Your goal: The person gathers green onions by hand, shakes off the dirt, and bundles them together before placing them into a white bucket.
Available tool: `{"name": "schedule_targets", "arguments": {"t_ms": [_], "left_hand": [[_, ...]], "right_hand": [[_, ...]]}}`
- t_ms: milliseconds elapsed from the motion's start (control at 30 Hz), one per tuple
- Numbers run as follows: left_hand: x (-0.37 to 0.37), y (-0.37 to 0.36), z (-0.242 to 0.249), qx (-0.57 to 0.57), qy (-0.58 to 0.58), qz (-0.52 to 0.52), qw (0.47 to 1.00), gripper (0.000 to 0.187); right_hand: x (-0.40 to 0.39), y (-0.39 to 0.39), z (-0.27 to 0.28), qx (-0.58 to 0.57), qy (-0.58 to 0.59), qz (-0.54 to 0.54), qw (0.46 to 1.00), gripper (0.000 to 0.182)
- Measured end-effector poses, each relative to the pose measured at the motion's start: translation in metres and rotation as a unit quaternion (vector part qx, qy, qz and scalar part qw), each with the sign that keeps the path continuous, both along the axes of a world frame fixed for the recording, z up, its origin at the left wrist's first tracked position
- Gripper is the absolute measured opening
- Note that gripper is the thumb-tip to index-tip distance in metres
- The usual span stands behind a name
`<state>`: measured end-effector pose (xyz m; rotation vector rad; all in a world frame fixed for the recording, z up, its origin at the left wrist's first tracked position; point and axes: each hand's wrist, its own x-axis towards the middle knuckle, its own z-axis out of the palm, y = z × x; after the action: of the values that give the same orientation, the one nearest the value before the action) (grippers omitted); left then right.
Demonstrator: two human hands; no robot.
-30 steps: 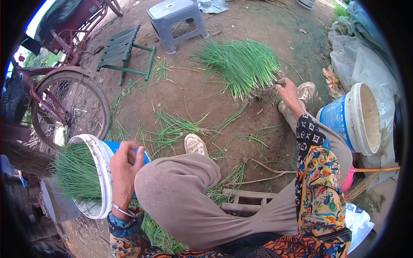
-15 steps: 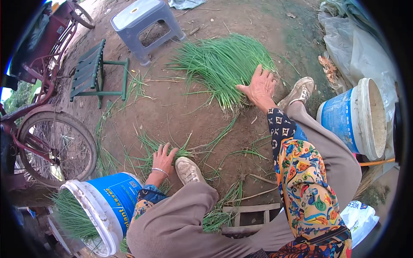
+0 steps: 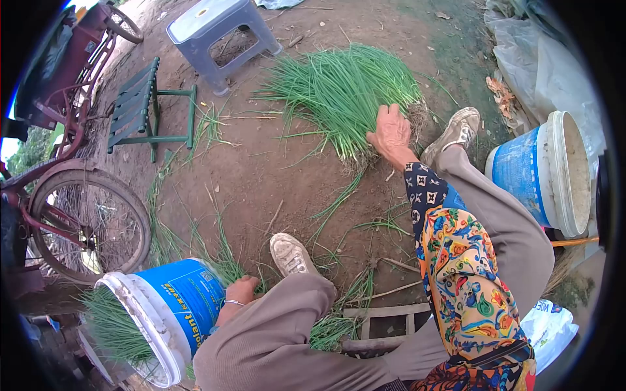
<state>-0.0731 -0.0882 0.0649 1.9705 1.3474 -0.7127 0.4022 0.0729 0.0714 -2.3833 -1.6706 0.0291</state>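
Observation:
A large heap of green chives lies on the dirt, its white stem bases and muddy roots facing me. My right hand is at the root side of this heap, its fingers curled down over the stems. Low on the left, my left hand, with a bracelet at the wrist, is close to the ground between a blue and white bucket and my shoe. Its fingers are curled in by some loose chives; the fingertips are partly hidden. More chives fill that bucket's mouth.
A grey plastic stool and a green folding stool stand ahead on the left, near a tricycle wheel. On the right are another bucket and plastic sheeting. A low wooden frame lies beneath my legs.
My left hand has drawn back toward me and the bucket, and loose stalks near my shoe have shifted with it. The right hand's spread fingers have curled in on the heap.

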Motion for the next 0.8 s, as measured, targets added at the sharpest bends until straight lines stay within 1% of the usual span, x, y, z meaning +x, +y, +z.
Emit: {"name": "schedule_targets", "arguments": {"t_ms": [33, 67, 100, 133, 167, 233, 300, 400, 433, 500, 533, 633, 667, 700, 767, 800], "left_hand": [[0.015, 0.015, 0.01, 0.032, -0.063, 0.045, 0.997, 0.037], [0.029, 0.03, 0.012, 0.03, -0.138, 0.124, 0.982, 0.041], [0.044, 0.044, 0.013, 0.028, -0.211, 0.2, 0.956, 0.044], [0.059, 0.058, 0.012, -0.009, -0.266, 0.246, 0.932, 0.043], [0.074, 0.071, 0.009, -0.046, -0.318, 0.29, 0.901, 0.043], [0.1, 0.091, -0.004, -0.101, -0.401, 0.313, 0.855, 0.049], [0.129, 0.105, -0.012, -0.182, -0.438, 0.369, 0.799, 0.056], [0.163, 0.114, -0.031, -0.22, -0.49, 0.449, 0.714, 0.058], [0.174, 0.117, -0.04, -0.221, -0.521, 0.481, 0.67, 0.059], [0.189, 0.123, -0.062, -0.217, -0.578, 0.541, 0.571, 0.062], [0.19, 0.127, -0.073, -0.22, -0.572, 0.564, 0.553, 0.055], [0.189, 0.125, -0.108, -0.17, -0.541, 0.618, 0.545, 0.047], [0.191, 0.125, -0.1, -0.179, -0.543, 0.636, 0.518, 0.043], [0.191, 0.124, -0.099, -0.167, -0.529, 0.642, 0.528, 0.043], [0.192, 0.125, -0.099, -0.141, -0.505, 0.65, 0.549, 0.043], [0.196, 0.125, -0.094, -0.122, -0.49, 0.662, 0.554, 0.043]], "right_hand": [[0.002, 0.0, -0.004, 0.009, 0.01, 0.008, 1.0, 0.048], [0.004, 0.001, -0.017, 0.036, 0.003, 0.018, 0.999, 0.044], [0.0, -0.001, -0.016, 0.044, 0.011, 0.013, 0.999, 0.043], [-0.011, -0.007, -0.013, 0.052, 0.02, 0.007, 0.998, 0.041], [-0.022, -0.013, -0.011, 0.059, 0.028, 0.001, 0.998, 0.039], [-0.045, -0.025, -0.007, 0.076, 0.061, 0.017, 0.995, 0.041], [-0.07, -0.036, -0.012, 0.075, 0.086, 0.057, 0.992, 0.043], [-0.114, -0.051, -0.022, 0.037, 0.145, 0.113, 0.982, 0.047], [-0.126, -0.055, -0.024, 0.022, 0.171, 0.135, 0.976, 0.048], [-0.145, -0.067, -0.022, -0.003, 0.186, 0.187, 0.965, 0.05], [-0.147, -0.07, -0.021, 0.011, 0.212, 0.193, 0.958, 0.052], [-0.113, -0.057, -0.012, 0.097, 0.155, 0.162, 0.97, 0.052], [-0.095, -0.048, -0.012, 0.114, 0.113, 0.123, 0.979, 0.053], [-0.077, -0.039, -0.013, 0.129, 0.071, 0.084, 0.985, 0.053], [-0.053, -0.026, -0.013, 0.098, -0.012, 0.032, 0.995, 0.059], [-0.048, -0.02, -0.016, 0.068, -0.029, 0.011, 0.997, 0.063]]}}
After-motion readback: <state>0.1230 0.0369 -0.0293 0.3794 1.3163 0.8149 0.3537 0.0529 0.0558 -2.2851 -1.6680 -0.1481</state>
